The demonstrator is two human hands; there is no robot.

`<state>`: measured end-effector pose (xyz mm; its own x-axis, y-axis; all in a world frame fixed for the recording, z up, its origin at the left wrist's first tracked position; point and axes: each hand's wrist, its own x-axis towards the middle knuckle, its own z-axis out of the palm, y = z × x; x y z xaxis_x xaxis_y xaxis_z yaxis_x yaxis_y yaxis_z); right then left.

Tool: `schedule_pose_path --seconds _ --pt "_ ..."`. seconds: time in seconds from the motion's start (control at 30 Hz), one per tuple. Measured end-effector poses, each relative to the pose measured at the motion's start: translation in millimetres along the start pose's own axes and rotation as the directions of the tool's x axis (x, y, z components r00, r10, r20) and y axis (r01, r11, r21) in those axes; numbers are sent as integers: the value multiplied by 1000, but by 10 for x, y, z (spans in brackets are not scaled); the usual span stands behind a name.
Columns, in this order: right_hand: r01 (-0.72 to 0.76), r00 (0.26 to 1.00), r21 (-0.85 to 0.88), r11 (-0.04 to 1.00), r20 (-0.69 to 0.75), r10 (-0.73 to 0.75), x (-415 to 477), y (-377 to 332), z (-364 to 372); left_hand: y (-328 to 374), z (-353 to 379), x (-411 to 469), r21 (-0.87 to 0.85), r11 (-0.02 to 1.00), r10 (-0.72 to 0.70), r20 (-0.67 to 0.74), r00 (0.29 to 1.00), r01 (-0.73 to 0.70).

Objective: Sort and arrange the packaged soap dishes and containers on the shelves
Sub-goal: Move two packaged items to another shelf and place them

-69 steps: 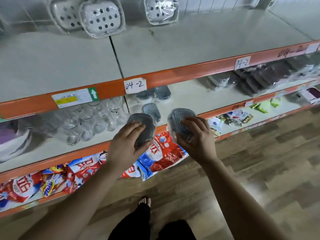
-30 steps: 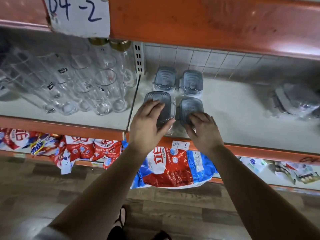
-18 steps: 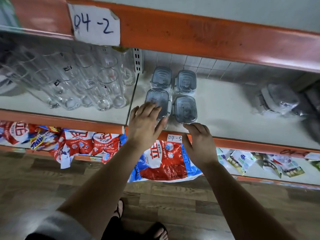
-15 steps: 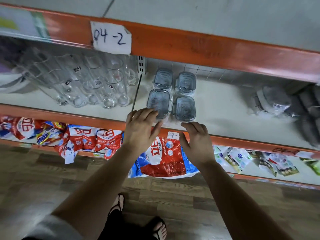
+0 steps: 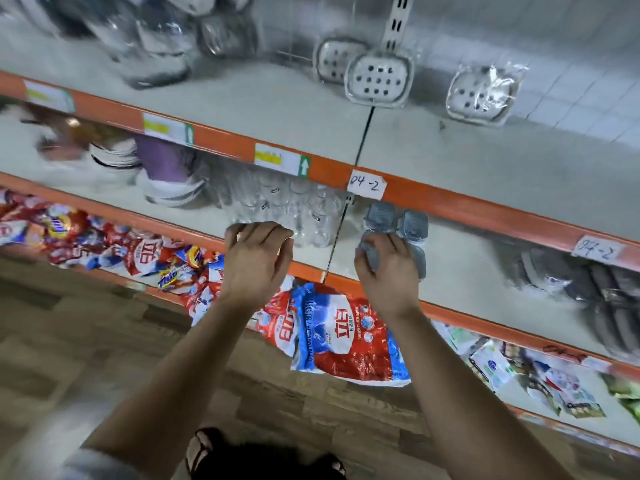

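The person stood close to the shelving with both arms stretched out. The left hand (image 5: 258, 261) hung in front of the middle shelf's (image 5: 467, 258) orange lip, its fingers loosely curled and holding nothing. The right hand (image 5: 386, 271) was well apart from it, in front of the grey lidded containers (image 5: 412, 225). Its fingers bent over the nearest one, but from where I stood I could not tell whether they gripped it or only covered it.

Those containers sat in a tight cluster on the middle shelf, just right of the seam between the boards and under the handwritten label "04-2" (image 5: 366, 184). Just left of the seam stood a crowd of clear drinking glasses (image 5: 294, 209), and further left some purple and white bowls (image 5: 166, 168), all rather blurred.

On the upper shelf (image 5: 277, 109), wrapped white soap dishes (image 5: 379, 79) leaned near the back wall, one more (image 5: 479, 95) standing apart to the right. Dark wrapped packages (image 5: 588, 282) lay at the far right of the middle shelf. Red and blue detergent bags (image 5: 343, 337) spilled over the bottom shelf's edge, above the wooden floor (image 5: 69, 341).
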<state>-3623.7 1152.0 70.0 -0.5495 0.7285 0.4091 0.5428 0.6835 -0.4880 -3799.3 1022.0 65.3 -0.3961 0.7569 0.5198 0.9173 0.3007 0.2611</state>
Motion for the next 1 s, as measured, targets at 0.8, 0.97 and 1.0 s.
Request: schedule_pose_path --seconds 0.8,0.97,1.0 --pt "279 947 82 957 -189 -260 1824 -3494 1777 -3748 -2001 1110 83 980 -169 -104 980 178" --pt "306 941 127 944 -191 -279 2382 -3842 2265 -4395 -1920 1470 124 975 -173 -88 981 183" --pt "300 945 140 944 -180 -273 2510 -3909 2369 -4525 -1903 1557 126 974 -178 -81 981 187"
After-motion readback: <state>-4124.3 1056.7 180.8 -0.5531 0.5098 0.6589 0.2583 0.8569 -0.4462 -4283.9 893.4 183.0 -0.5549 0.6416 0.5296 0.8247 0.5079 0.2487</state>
